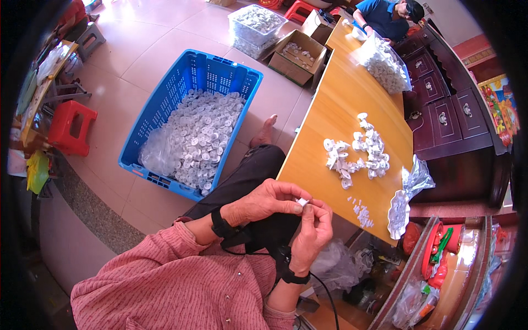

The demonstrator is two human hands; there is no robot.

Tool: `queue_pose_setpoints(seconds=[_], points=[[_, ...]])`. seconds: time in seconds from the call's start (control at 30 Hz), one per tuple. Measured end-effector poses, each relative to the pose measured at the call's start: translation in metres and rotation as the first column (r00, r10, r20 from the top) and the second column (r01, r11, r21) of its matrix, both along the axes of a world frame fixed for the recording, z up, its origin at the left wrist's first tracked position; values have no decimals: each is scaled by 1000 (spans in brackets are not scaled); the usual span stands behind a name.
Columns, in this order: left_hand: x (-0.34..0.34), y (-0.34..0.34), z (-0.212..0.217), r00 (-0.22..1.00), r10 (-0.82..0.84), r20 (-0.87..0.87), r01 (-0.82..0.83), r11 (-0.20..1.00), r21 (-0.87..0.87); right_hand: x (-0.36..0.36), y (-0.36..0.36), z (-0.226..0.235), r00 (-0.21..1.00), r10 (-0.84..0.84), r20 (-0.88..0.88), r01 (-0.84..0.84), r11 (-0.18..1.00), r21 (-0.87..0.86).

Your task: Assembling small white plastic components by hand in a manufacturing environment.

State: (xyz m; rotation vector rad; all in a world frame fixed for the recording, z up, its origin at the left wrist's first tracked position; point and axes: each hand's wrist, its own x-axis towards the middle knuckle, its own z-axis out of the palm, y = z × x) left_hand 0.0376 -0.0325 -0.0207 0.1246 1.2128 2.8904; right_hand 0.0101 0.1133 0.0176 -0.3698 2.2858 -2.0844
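While we sit by the wooden surface (335, 110), both hands pinch one small white piece (302, 202).

Our left hand (264, 201) and right hand (313, 231) meet above the lap, fingertips closed on the piece between them. Further on the surface lies a pile of white pieces (357, 151); on the floor stands a blue crate (190, 121) full of them.

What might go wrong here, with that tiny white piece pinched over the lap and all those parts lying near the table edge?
1. The small white piece, pinched between the left hand and right hand over the lap, could slip and probably drop to the floor.
2. The little white bits lie close to the wooden table edge; a nudge might knock them off.
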Motion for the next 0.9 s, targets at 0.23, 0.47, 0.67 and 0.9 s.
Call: queue_pose_setpoints(seconds=[0.23,0.47,0.67,0.9], points=[[0,0,-2,1000,7,19,-8,999,50,-1,-2,0,999,19,42,-18,999,-31],[2,-3,-1,997,11,81,-26,983,181,3,-3,2,996,-15,88,23,996,-86],[2,-25,1,984,162,73,-172,968,184,4,1,-7,999,-45,-3,45,995,89],[1,-62,-19,863,459,213,-498,846,194,6,3,-16,1000,-1,2,1,995,96]])
